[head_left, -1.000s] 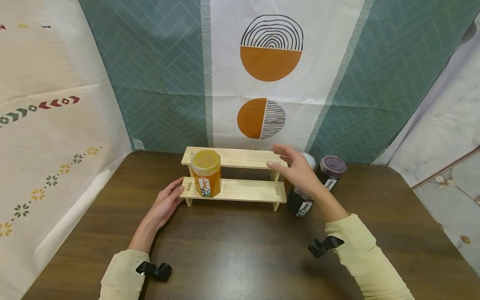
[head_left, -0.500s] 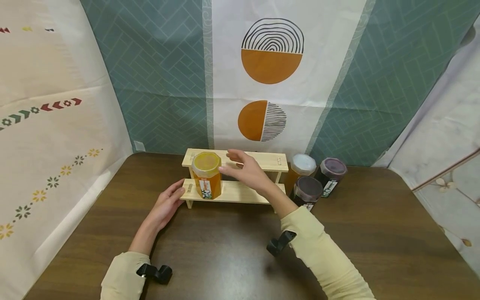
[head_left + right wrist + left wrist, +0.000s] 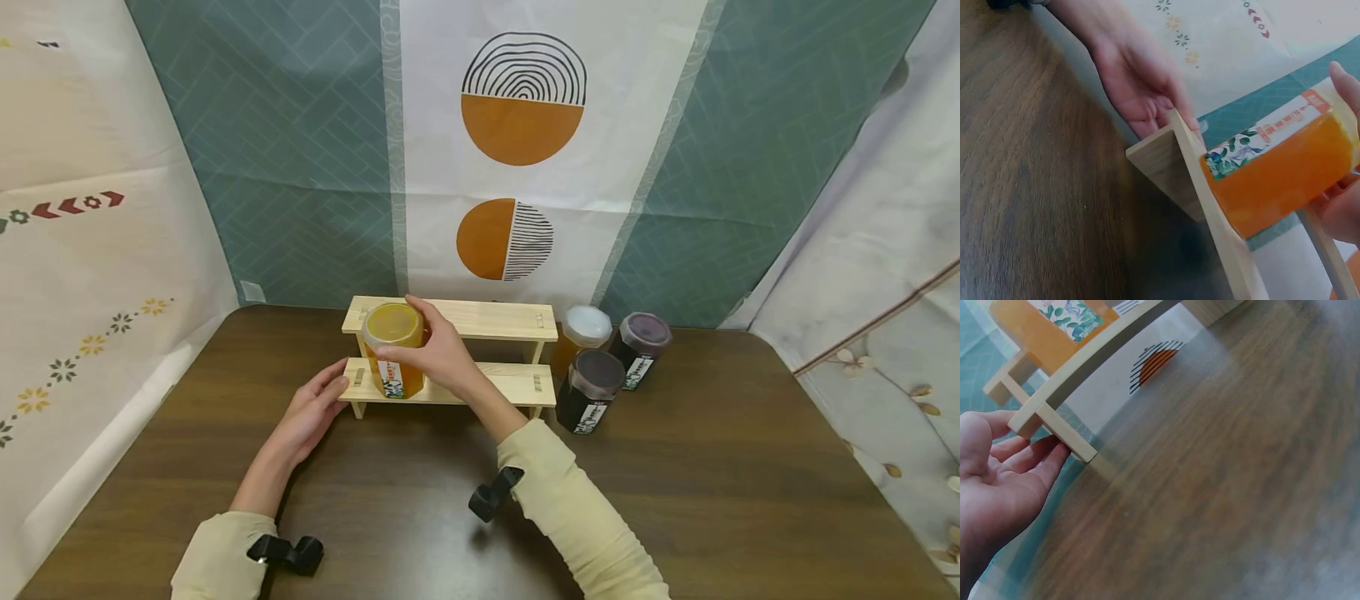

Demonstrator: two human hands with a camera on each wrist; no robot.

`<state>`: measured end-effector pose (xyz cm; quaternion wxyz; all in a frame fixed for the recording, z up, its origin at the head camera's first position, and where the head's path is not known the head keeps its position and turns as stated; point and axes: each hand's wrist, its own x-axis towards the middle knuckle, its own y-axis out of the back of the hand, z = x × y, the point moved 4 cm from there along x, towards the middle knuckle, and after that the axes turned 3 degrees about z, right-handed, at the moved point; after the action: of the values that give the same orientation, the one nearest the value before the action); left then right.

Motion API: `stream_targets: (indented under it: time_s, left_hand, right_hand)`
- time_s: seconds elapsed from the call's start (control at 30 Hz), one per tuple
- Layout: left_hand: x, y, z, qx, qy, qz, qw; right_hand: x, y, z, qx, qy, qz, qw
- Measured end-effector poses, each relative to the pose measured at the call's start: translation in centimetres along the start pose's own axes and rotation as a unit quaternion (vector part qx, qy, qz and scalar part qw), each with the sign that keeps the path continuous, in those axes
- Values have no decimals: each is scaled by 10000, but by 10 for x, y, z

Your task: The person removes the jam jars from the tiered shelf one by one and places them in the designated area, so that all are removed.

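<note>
A two-tier wooden shelf (image 3: 491,319) stands on the table. On the left part of its lower tier is an orange jar (image 3: 409,383) with a yellowish lid and a flowered label, upright. My right hand (image 3: 444,354) grips this jar near its top from the right side, thumb in front and fingers behind. The right wrist view shows the jar's base (image 3: 1241,215) at the lower tier. My left hand (image 3: 306,417) holds the left end of the lower tier. In the left wrist view its thumb meets the board's end and its fingers (image 3: 1035,453) curl behind the leg.
Right of the shelf stand two dark jars (image 3: 588,398) (image 3: 636,358) and an amber jar with a white lid (image 3: 587,327). Patterned cloth (image 3: 300,167) hangs behind the brown table (image 3: 720,483) and along both sides.
My right hand has moved left from over the jars on the right to the orange jar and now grips it. The left hand stays at the shelf's end. The head view has shifted slightly.
</note>
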<state>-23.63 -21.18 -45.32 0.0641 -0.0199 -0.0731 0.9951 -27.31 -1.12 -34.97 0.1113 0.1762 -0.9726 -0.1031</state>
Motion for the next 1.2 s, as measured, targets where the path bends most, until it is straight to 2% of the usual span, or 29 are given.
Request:
stream_targets:
  time_s: [0.2, 0.33, 0.47, 0.6, 0.87, 1.2]
  left_hand:
    - [-2, 0, 1, -1, -65, -56, 10000]
    - [0, -2, 1, -78, -52, -51, 9999]
    - [0, -4, 0, -73, 21, -56, 10000]
    - [-2, -2, 1, 8, 39, 17, 10000]
    - [-3, 2, 1, 45, 82, 108, 9999]
    - [-1, 1, 0, 39, 59, 76, 9999]
  right_hand:
    - [4, -4, -1, -391, -81, 185, 9990]
    - [3, 1, -2, -465, 88, 191, 9987]
    - [-1, 9, 0, -436, 242, 147, 9986]
    - [-7, 17, 3, -245, 227, 124, 9994]
    - [-18, 40, 3, -146, 168, 184, 9996]
    - [-34, 87, -26, 341, 235, 442, 9982]
